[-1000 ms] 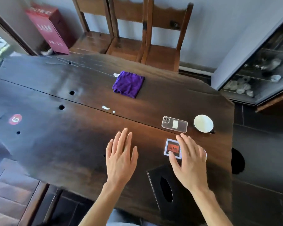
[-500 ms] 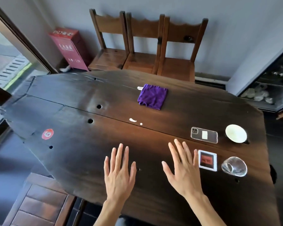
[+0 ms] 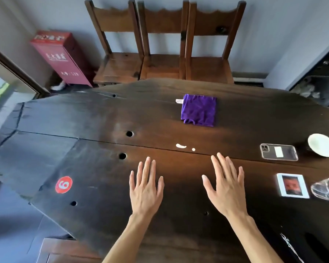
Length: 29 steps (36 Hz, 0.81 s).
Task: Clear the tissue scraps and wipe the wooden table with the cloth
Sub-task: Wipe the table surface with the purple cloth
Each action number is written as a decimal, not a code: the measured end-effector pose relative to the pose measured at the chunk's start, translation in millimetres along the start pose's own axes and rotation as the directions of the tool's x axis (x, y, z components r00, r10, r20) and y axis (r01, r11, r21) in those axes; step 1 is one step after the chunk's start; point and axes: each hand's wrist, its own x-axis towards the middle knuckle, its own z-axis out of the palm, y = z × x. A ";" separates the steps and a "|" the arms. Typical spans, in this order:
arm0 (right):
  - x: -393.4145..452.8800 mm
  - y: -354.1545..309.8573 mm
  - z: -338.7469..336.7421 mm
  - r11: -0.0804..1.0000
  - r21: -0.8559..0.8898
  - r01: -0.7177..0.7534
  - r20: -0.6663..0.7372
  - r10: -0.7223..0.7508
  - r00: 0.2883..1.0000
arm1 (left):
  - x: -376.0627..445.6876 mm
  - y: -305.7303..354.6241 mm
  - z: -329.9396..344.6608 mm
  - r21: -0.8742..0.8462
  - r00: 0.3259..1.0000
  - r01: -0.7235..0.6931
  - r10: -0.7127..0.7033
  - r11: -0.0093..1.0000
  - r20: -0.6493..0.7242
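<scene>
Tissue scraps and cloth untouched, both hands flat and empty.

Two white tissue scraps [image 3: 181, 146] sit mid-table on the seam between boards, the small one [image 3: 193, 149] just right of the long one. Purple cloth [image 3: 199, 110] lies folded further back toward the chairs [image 3: 160, 44], a small white tag [image 3: 179, 101] sticking out at its left edge. Left hand [image 3: 145, 188] and right hand [image 3: 225, 186] are palm-down over the wooden table [image 3: 93, 168], fingers spread, gripping nothing; right fingertips [image 3: 219, 155] are near the scraps, not touching. To the right: clear phone case [image 3: 279, 152], white bowl [image 3: 322, 145], a small framed photo [image 3: 292, 185], glass dish [image 3: 327, 188] at frame edge. Red round sticker [image 3: 63, 184] on the left part of the table. Red box [image 3: 60, 57] on the floor by the wall.
</scene>
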 end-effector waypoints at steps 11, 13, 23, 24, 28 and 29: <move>60.2 -0.8 72.9 0.999 -0.033 0.022 0.019 -0.022 1.000 | 80.0 -32.6 89.3 0.015 0.998 -0.059 0.059 0.998 0.036; 69.2 6.1 88.8 0.999 -0.045 0.018 0.011 -0.017 1.000 | 92.9 -32.4 107.8 0.021 0.997 -0.066 0.065 0.998 0.031; 101.5 42.5 143.9 0.997 -0.075 -0.006 0.011 0.007 1.000 | 118.8 -27.1 161.4 0.116 0.996 -0.073 0.067 0.991 0.055; 106.2 45.3 146.4 0.997 -0.076 -0.009 0.016 0.011 1.000 | 119.2 -26.8 161.7 0.118 0.996 -0.073 0.067 0.990 0.054; 128.2 55.6 151.0 0.998 -0.063 -0.011 0.019 0.012 1.000 | 117.6 -25.3 160.5 0.133 0.997 -0.073 0.067 0.988 0.050; 136.4 57.2 151.0 0.998 -0.056 -0.011 0.011 0.012 1.000 | 117.3 -25.0 160.5 0.136 0.997 -0.072 0.066 0.988 0.048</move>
